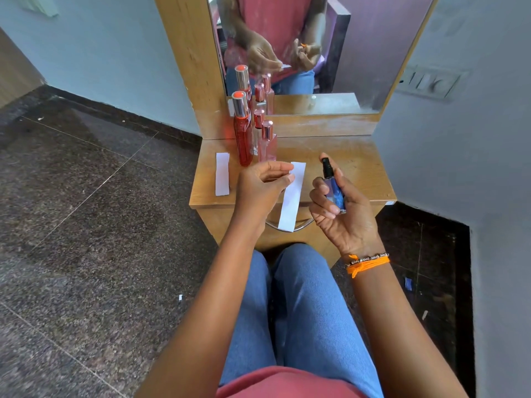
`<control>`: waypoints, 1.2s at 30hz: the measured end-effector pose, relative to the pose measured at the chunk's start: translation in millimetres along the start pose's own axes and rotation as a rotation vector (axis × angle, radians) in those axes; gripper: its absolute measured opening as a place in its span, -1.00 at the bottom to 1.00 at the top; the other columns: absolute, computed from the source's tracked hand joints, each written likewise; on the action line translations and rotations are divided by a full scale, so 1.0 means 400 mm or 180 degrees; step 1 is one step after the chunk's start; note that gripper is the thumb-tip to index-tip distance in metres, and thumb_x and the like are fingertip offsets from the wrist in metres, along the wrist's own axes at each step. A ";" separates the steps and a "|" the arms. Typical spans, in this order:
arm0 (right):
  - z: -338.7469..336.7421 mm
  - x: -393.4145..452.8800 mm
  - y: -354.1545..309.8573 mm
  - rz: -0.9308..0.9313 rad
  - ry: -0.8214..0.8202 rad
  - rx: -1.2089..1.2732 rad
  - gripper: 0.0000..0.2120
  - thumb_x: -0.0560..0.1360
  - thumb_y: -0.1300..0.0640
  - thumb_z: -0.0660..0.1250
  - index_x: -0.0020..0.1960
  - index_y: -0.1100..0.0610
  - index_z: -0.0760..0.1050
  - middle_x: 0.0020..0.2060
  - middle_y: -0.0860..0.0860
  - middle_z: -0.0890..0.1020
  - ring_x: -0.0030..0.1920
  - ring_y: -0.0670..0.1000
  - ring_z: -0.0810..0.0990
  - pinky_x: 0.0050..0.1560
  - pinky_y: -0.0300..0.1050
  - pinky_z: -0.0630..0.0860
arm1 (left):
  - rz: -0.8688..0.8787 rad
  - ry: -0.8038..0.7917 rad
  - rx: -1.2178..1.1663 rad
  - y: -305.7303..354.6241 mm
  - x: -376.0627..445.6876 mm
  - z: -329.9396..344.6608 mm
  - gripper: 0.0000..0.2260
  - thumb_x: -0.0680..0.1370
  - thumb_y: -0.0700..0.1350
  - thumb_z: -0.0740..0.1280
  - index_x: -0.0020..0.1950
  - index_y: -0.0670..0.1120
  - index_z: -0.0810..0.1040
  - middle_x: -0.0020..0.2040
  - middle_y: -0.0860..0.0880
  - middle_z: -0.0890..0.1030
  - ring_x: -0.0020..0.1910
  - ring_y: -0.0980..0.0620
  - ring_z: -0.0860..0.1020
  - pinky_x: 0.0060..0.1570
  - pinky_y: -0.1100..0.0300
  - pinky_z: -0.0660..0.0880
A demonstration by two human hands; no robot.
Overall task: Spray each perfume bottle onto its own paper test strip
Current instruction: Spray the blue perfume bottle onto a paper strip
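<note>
The right hand is wrapped around a small blue perfume bottle, fingers curled across its glass body and the forefinger reaching up behind the black spray nozzle. The bottle stands nearly upright in front of the tabletop's near edge, its cap off. Just to its left, the left hand pinches a white paper test strip near its top end between thumb and fingertips; the strip hangs down past the tabletop's front edge, close beside the bottle but not touching it.

The step in hand looks like spraying this bottle onto this strip. To do it well, the nozzle opening should face the flat of the paper rather than its edge, with a small gap kept so the mist lands on the lower, free part and not on the pinching fingers. One short press should be enough, with the strip held still.

Further out, a second strip lies flat on the left of the tabletop. Behind the left hand stand a tall red bottle and a pale pink bottle, both capped, with another small capped one between them, mostly hidden. A mirror behind doubles them.

Which way the nozzle opening points cannot be made out, nor whether the forefinger is pressing. Whether either strip is already wet is not visible. The blue bottle's cap is not in sight.
</note>
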State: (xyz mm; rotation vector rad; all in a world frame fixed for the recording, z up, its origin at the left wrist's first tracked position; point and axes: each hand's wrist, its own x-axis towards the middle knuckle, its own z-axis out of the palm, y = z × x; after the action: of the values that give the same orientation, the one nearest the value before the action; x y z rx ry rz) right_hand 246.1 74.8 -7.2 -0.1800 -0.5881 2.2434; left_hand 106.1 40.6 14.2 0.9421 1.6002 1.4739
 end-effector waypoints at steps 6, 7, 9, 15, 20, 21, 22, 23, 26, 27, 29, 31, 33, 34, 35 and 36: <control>0.016 0.008 -0.001 -0.0214 0.0360 -0.0569 -0.76 0.58 0.17 0.08 0.18 0.17 0.43 -0.28 0.07 0.49 -0.59 -0.17 0.30 -0.60 -0.35 0.23 | 0.0003 0.0027 -0.0019 0.001 0.004 -0.009 -0.80 0.43 -0.32 0.40 -0.01 -0.08 0.60 -0.12 0.04 0.62 -0.13 0.19 0.58 -0.19 0.41 0.49; 0.022 0.008 -0.003 -0.0316 0.0515 -0.0972 -0.77 0.57 0.18 0.09 0.15 0.15 0.44 -0.30 0.06 0.47 -0.59 -0.16 0.27 -0.60 -0.32 0.18 | -0.0023 0.0022 -0.0034 0.001 0.003 -0.010 -0.79 0.43 -0.31 0.40 0.00 -0.09 0.59 -0.13 0.04 0.62 -0.14 0.21 0.58 -0.20 0.41 0.49; 0.039 0.006 -0.007 -0.0512 0.0842 -0.1923 -0.79 0.59 0.18 0.10 0.12 0.12 0.47 -0.31 0.07 0.42 -0.56 -0.15 0.26 -0.55 -0.26 0.11 | -0.0090 0.0016 -0.0080 -0.001 0.002 -0.010 -0.77 0.43 -0.31 0.41 0.03 -0.08 0.58 -0.14 0.06 0.61 -0.18 0.25 0.57 -0.20 0.41 0.50; 0.059 0.028 -0.003 -0.0896 0.1295 -0.3660 -0.78 0.58 0.23 0.13 -0.03 0.01 0.52 -0.39 -0.12 0.45 -0.47 -0.21 0.33 -0.48 -0.36 0.22 | -0.0162 -0.0136 -0.0084 -0.004 -0.002 -0.001 -0.74 0.44 -0.27 0.42 0.09 -0.05 0.55 -0.15 0.06 0.61 -0.14 0.23 0.56 -0.04 0.29 0.53; 0.032 0.046 0.001 -0.1019 0.1273 -0.4149 -0.79 0.47 0.13 0.14 -0.08 -0.09 0.51 -0.30 -0.14 0.45 -0.33 -0.12 0.38 -0.31 -0.27 0.24 | -0.0206 -0.0195 -0.0219 -0.005 -0.003 0.007 -0.75 0.44 -0.28 0.42 0.05 -0.02 0.54 -0.14 0.05 0.61 -0.13 0.19 0.57 -0.05 0.28 0.54; 0.028 0.049 0.001 -0.1012 0.1281 -0.4179 -0.79 0.46 0.11 0.14 -0.09 -0.11 0.51 -0.27 -0.10 0.46 -0.31 -0.10 0.37 -0.29 -0.26 0.23 | -0.0211 -0.0209 -0.0242 -0.006 -0.002 0.007 -0.74 0.44 -0.28 0.42 0.05 -0.02 0.54 -0.14 0.05 0.62 -0.13 0.19 0.58 -0.06 0.29 0.54; 0.024 0.051 0.001 -0.1004 0.1295 -0.4210 -0.79 0.46 0.10 0.14 -0.09 -0.12 0.52 -0.24 -0.07 0.46 -0.29 -0.08 0.37 -0.27 -0.26 0.22 | -0.0213 -0.0221 -0.0263 -0.007 -0.002 0.008 -0.74 0.44 -0.28 0.42 0.07 -0.04 0.54 -0.14 0.04 0.62 -0.13 0.18 0.58 -0.09 0.31 0.53; 0.021 0.053 0.000 -0.1002 0.1308 -0.4238 -0.79 0.46 0.10 0.14 -0.08 -0.11 0.52 -0.22 -0.05 0.46 -0.29 -0.07 0.37 -0.27 -0.26 0.22 | -0.0219 -0.0232 -0.0286 -0.007 -0.002 0.009 -0.74 0.44 -0.28 0.42 0.08 -0.05 0.54 -0.15 0.04 0.61 -0.14 0.18 0.58 -0.11 0.33 0.53; 0.017 0.054 0.000 -0.0995 0.1340 -0.4284 -0.78 0.47 0.11 0.13 -0.04 -0.05 0.53 -0.20 -0.05 0.44 -0.29 -0.08 0.37 -0.28 -0.27 0.22 | -0.0241 -0.0241 -0.0340 -0.011 -0.001 0.012 -0.73 0.43 -0.29 0.42 0.09 -0.06 0.54 -0.15 0.03 0.62 -0.15 0.17 0.58 -0.15 0.34 0.52; 0.018 0.054 0.000 -0.1002 0.1341 -0.4306 -0.78 0.47 0.12 0.13 -0.03 -0.03 0.53 -0.20 -0.06 0.44 -0.28 -0.07 0.38 -0.28 -0.26 0.23 | -0.0252 -0.0245 -0.0352 -0.012 0.000 0.012 -0.73 0.43 -0.29 0.42 0.08 -0.06 0.54 -0.14 0.03 0.62 -0.14 0.16 0.59 -0.14 0.32 0.52; 0.024 0.053 0.001 -0.1056 0.1345 -0.4365 -0.78 0.49 0.16 0.13 -0.02 -0.01 0.54 -0.20 -0.09 0.44 -0.25 -0.02 0.40 -0.28 -0.24 0.26 | -0.0268 -0.0261 -0.0375 -0.015 0.001 0.012 -0.73 0.43 -0.29 0.42 0.09 -0.07 0.54 -0.14 0.01 0.63 -0.13 0.14 0.59 -0.14 0.31 0.52; 0.032 0.050 0.002 -0.1124 0.1378 -0.4455 -0.77 0.51 0.22 0.14 -0.03 0.02 0.54 -0.19 -0.11 0.45 -0.18 -0.03 0.42 -0.25 -0.18 0.31 | -0.0275 -0.0267 -0.0405 -0.017 0.001 0.012 -0.73 0.44 -0.29 0.42 0.10 -0.09 0.54 -0.15 0.02 0.62 -0.15 0.15 0.59 -0.17 0.33 0.52; 0.039 0.046 0.002 -0.1152 0.1411 -0.4583 -0.76 0.53 0.28 0.14 -0.02 0.04 0.53 -0.15 -0.03 0.48 -0.15 -0.20 0.41 -0.17 -0.18 0.35 | -0.0279 -0.0267 -0.0424 -0.019 0.001 0.012 -0.73 0.44 -0.29 0.41 0.11 -0.10 0.54 -0.15 0.02 0.62 -0.17 0.17 0.58 -0.18 0.35 0.52; 0.041 0.045 0.002 -0.1148 0.1419 -0.4643 -0.76 0.53 0.30 0.13 -0.02 0.05 0.53 -0.13 0.02 0.48 -0.15 -0.26 0.41 -0.16 -0.22 0.35 | -0.0280 -0.0268 -0.0427 -0.020 0.001 0.012 -0.73 0.44 -0.29 0.41 0.11 -0.10 0.53 -0.15 0.02 0.62 -0.17 0.17 0.58 -0.18 0.35 0.52; 0.041 0.044 0.003 -0.1138 0.1421 -0.4685 -0.76 0.54 0.30 0.13 -0.02 0.06 0.53 -0.11 0.05 0.49 -0.16 -0.28 0.40 -0.16 -0.27 0.35 | -0.0280 -0.0269 -0.0435 -0.020 0.002 0.012 -0.72 0.44 -0.29 0.41 0.12 -0.10 0.54 -0.15 0.02 0.62 -0.16 0.17 0.58 -0.18 0.35 0.52; 0.039 0.045 0.003 -0.1125 0.1425 -0.4702 -0.76 0.55 0.30 0.14 -0.02 0.06 0.53 -0.11 0.05 0.49 -0.17 -0.28 0.41 -0.17 -0.30 0.35 | -0.0278 -0.0265 -0.0443 -0.021 0.002 0.012 -0.72 0.44 -0.29 0.41 0.12 -0.11 0.54 -0.15 0.02 0.62 -0.16 0.17 0.58 -0.18 0.35 0.52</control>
State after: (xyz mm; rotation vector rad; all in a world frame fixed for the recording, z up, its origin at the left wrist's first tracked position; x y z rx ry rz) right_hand 228.3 81.6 7.0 -1.1393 -1.7112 0.9801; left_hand 109.6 42.9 5.3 0.8333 1.4416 1.4467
